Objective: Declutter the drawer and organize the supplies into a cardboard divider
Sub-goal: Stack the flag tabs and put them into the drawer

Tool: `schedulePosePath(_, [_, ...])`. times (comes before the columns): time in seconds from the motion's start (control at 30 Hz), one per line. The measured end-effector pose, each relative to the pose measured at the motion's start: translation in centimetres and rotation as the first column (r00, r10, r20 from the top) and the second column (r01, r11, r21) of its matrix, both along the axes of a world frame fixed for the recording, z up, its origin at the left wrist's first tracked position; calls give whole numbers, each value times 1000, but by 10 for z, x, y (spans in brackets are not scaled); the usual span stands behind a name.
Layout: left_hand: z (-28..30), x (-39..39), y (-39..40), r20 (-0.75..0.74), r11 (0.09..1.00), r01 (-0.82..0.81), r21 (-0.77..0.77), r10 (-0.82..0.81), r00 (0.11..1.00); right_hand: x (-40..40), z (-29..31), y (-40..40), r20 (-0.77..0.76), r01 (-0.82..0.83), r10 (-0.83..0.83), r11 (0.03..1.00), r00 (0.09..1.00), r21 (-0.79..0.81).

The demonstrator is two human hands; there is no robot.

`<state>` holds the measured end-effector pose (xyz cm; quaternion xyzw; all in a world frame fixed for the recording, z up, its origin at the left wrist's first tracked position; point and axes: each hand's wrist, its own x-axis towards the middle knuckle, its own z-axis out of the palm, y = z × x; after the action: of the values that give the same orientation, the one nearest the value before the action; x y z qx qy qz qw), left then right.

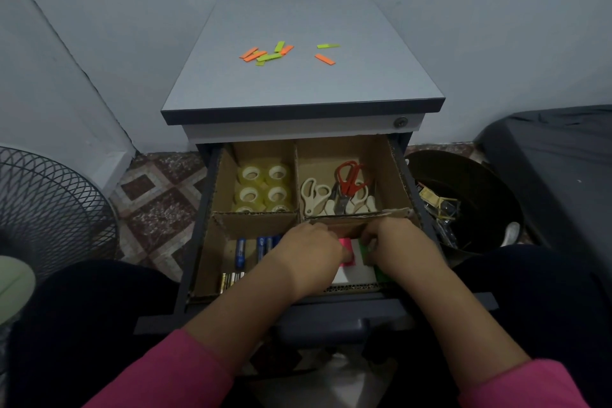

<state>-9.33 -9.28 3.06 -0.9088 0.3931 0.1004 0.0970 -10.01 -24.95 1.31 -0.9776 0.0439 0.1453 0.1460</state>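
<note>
The open drawer (195, 242) holds a cardboard divider (261, 220) with four compartments. Several tape rolls (265, 187) fill the back left one. Scissors, white ones (314, 195) and a red pair (347, 177), lie in the back right one. Blue batteries (240, 252) and dark ones (231, 280) lie in the front left one. Both hands are down in the front right compartment: my left hand (311, 252) pinches a pink sticky-note pad (346, 247), and my right hand (394, 242) grips a green pad (366, 250) beside it, above a white pad (356, 272).
Orange and green sticky flags (268, 54) lie scattered on the cabinet top (298, 83), with two more (326, 53) to their right. A dark bin (470, 195) with litter stands right of the drawer. A wire fan guard (49, 205) is at the left. My knees flank the drawer.
</note>
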Motion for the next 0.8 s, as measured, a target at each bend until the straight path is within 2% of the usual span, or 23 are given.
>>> schedulePosePath(0.2, [0, -1, -1, 12, 1000, 4, 9, -4, 1000, -2, 3, 5, 17, -29, 28, 999, 999, 15])
schedulePosePath(0.37, [0, -2, 0, 19, 1000, 11, -13, -10, 1000, 0, 8, 10, -51, -33, 35, 999, 998, 42])
schedulePosePath(0.63, [-1, -1, 0, 6, 1000, -4, -17, 5, 1000, -2, 9, 9, -31, -27, 28, 999, 999, 44])
schedulePosePath(0.8, [-1, -1, 0, 0, 1000, -6, -25, 6, 1000, 1, 11, 11, -90, -39, 41, 999, 995, 27])
